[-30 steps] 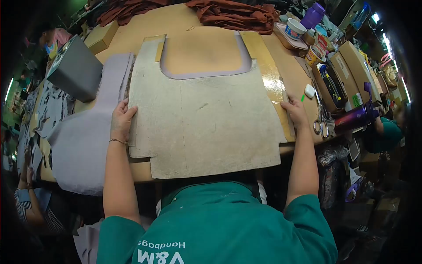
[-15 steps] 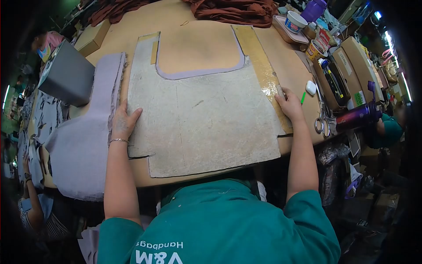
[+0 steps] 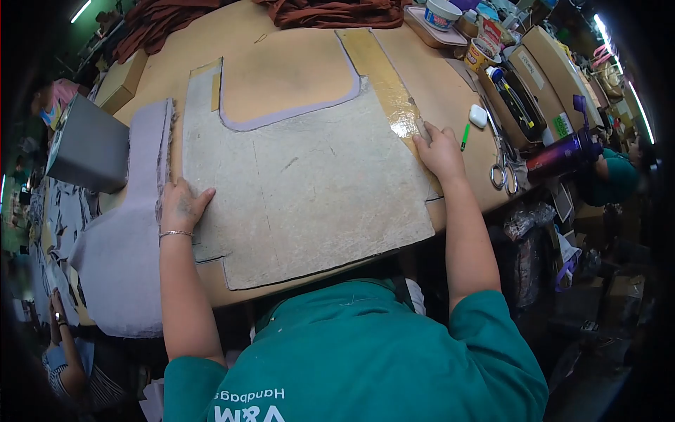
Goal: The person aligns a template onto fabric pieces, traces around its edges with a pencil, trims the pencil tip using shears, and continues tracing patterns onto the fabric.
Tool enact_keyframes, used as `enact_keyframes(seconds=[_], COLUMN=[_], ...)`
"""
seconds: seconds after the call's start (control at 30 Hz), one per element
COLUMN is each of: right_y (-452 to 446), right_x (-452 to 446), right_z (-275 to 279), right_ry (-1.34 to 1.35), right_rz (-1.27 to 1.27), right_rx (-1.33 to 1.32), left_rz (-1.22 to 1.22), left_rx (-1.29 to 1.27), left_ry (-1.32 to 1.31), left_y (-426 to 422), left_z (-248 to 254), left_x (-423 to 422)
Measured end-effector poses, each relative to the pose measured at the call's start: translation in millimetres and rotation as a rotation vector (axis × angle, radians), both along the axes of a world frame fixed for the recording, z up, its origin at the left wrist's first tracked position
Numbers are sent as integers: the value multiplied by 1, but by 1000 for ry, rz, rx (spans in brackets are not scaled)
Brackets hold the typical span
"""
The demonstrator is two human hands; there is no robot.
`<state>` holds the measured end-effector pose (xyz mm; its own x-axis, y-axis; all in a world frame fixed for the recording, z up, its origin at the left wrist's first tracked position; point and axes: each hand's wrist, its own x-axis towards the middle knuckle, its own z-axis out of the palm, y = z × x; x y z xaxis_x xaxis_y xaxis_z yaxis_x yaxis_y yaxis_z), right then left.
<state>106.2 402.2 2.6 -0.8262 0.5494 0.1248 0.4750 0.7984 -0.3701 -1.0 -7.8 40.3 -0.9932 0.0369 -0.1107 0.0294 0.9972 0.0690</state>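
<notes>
A large grey, worn flat panel (image 3: 309,183) with a U-shaped cutout lies on the tan table, a thin lilac edge showing under it around the cutout. Yellow tape (image 3: 383,77) runs along its upper right side. My left hand (image 3: 183,205) lies at the panel's left edge, thumb apart from the fingers, next to a stack of lilac fabric (image 3: 119,260). At the panel's right edge, my right hand (image 3: 441,151) has its fingers closed around a small greyish piece (image 3: 423,129) over the tape.
Scissors (image 3: 503,169), a green pen (image 3: 465,137) and a white case (image 3: 478,116) lie at right, near a purple bottle (image 3: 562,156) and an open box (image 3: 512,105). A grey block (image 3: 90,144) stands left. Brown fabric (image 3: 330,13) lies at the back. A person's hand (image 3: 58,307) shows lower left.
The panel has turned slightly and shifted left in view, both hands staying at its edges. The camera view has also shifted. My left hand sits lower along the left edge.
</notes>
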Motion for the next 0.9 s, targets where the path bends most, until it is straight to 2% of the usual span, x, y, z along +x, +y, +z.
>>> enact_keyframes(seconds=[0.13, 0.3, 0.4, 0.53, 0.63, 0.67, 0.73, 0.77, 0.83, 0.9], right_y=[-4, 11, 15, 33, 54, 54, 53, 52, 51, 51], right_x=[4, -5, -12, -23, -25, -25, -21, -20, -19, -17], right_z=[-1, 0, -7, -12, -22, -25, -34, -33, -31, -31], right_ry=[72, 66, 43, -26, 23, 42, 157, 212, 181, 168], right_rz=[-38, -114, -154, -153, -159, -159, -120, -102, -94, -70], right_rx=[20, -198, -184, -241, -309, -331, -211, -147, -185, -244], left_rz=[24, 47, 3, 22, -15, -16, -23, 16, 96, 100], left_rx=[-10, 76, 144, 290, 334, 271, 155, 232, 383, 498], left_ry=[101, 299, 313, 198, 381, 454, 592, 476, 230, 146], left_y=[0, -6, -14, -12, -13, -14, -13, -15, -22, -16], left_z=[-15, -33, -34, -23, -43, -39, -32, -32, -34, -18], left_x=[4, 7, 3, 2, 2, 4, 10, 8, 1, 8])
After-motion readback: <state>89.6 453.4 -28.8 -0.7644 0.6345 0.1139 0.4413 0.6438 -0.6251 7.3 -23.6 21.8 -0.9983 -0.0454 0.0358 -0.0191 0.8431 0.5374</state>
